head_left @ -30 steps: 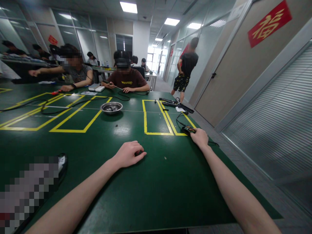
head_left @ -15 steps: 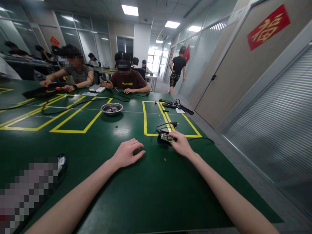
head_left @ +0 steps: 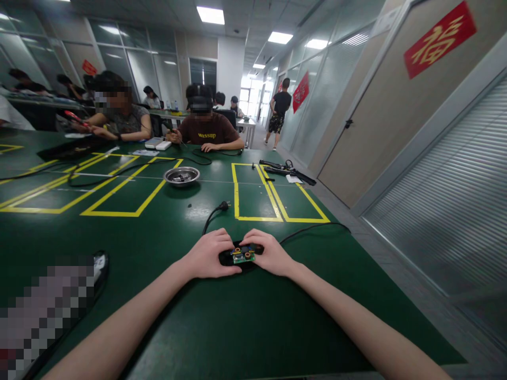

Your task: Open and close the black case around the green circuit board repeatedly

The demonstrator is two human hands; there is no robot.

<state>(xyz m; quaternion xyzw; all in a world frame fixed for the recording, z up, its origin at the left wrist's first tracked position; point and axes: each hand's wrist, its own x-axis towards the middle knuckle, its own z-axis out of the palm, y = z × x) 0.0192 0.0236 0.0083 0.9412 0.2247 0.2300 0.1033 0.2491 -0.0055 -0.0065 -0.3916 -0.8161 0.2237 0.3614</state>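
A small green circuit board [head_left: 243, 255] with copper-wound coils lies in a dark casing [head_left: 226, 258], low over the green table in front of me. My left hand [head_left: 209, 254] closes round the casing's left side, thumb at the near edge and fingers at the far edge. From the right, my right hand [head_left: 271, 253] grips the board and casing with its fingers curled over the far edge. A black power plug [head_left: 224, 205] on a short cord sticks out beyond my left hand. Another black cable [head_left: 312, 227] runs off to the right. The casing's underside is hidden.
A metal bowl [head_left: 182, 176] with small metal parts stands ahead to the left. Black tools or parts [head_left: 289, 171] lie at the far right, near yellow tape outlines [head_left: 259, 218]. A pixelated object [head_left: 51, 311] lies at the near left. Two people work across the table [head_left: 190, 327].
My right hand has brought the board, casing and cords leftward and nearer. My left hand, which was empty and apart, now holds the casing too. The plug has swung to the left.
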